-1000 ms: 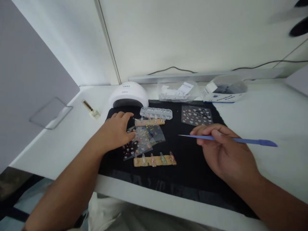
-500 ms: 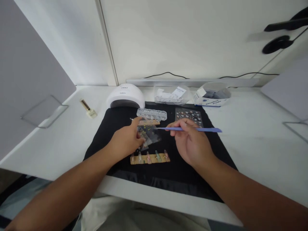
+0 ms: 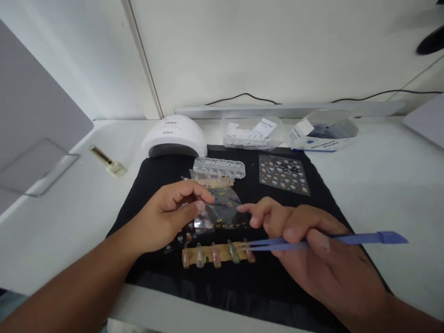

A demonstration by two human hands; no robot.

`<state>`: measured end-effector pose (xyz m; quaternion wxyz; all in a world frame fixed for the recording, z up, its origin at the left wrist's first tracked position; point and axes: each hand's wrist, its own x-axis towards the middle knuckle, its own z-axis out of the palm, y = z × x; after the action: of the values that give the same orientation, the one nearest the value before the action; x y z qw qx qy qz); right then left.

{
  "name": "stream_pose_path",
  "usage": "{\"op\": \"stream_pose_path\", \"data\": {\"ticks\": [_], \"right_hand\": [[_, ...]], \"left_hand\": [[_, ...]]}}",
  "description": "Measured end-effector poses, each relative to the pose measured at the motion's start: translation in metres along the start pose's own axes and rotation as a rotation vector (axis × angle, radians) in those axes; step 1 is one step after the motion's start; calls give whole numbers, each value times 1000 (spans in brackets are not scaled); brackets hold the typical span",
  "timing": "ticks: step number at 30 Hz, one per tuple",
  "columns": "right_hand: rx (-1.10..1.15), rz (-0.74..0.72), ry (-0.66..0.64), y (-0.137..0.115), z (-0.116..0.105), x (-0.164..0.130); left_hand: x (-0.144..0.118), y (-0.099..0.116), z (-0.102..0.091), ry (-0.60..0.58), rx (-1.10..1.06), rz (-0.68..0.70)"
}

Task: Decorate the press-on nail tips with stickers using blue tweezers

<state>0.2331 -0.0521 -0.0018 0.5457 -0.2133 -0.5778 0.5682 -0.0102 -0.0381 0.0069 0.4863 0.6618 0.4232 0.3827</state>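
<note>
Head view: the left hand [image 3: 169, 215] pinches a clear sticker sheet [image 3: 222, 210] between thumb and forefinger near the middle of the black mat [image 3: 152, 185], lifting one edge — the grip seems to keep the thin film from sliding while the other hand comes in. The right hand [image 3: 312, 245] is closed on blue tweezers [image 3: 326, 240], thumb pressing them against the curled fingers, with the forefinger stretched out toward the sheet; the tips point left and lie over the right end of the nail strip [image 3: 218, 253], which sits along the mat's front edge.

Toward the mat's back edge lie a clear bead box [image 3: 219, 167] and a second sticker sheet [image 3: 283, 174]. Off the mat, toward the tabletop's back edge, stand a white lamp [image 3: 173, 136], a clear tub [image 3: 255, 132] and a wipe box [image 3: 321, 134]; a small bottle [image 3: 107, 162] lies toward the left edge.

Hard to tell — whether the tweezer tips touch a nail or hover above it. More sheets under the left hand are mostly covered, and their designs are blurred
</note>
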Motion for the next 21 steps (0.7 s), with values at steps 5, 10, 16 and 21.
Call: {"op": "stream_pose_path", "data": {"ticks": [5, 10, 16, 21], "right_hand": [[-53, -40, -99, -2, 5, -5], [-32, -39, -68, -6, 8, -8], [-87, -92, -65, -7, 3, -6], [-157, -115, -77, -10, 5, -9]], "left_hand": [[-5, 0, 1, -14, -74, 33], [-9, 0, 7, -31, -200, 123], [-14, 4, 20, -4, -192, 198], [-15, 9, 30, 88, -174, 233]]}}
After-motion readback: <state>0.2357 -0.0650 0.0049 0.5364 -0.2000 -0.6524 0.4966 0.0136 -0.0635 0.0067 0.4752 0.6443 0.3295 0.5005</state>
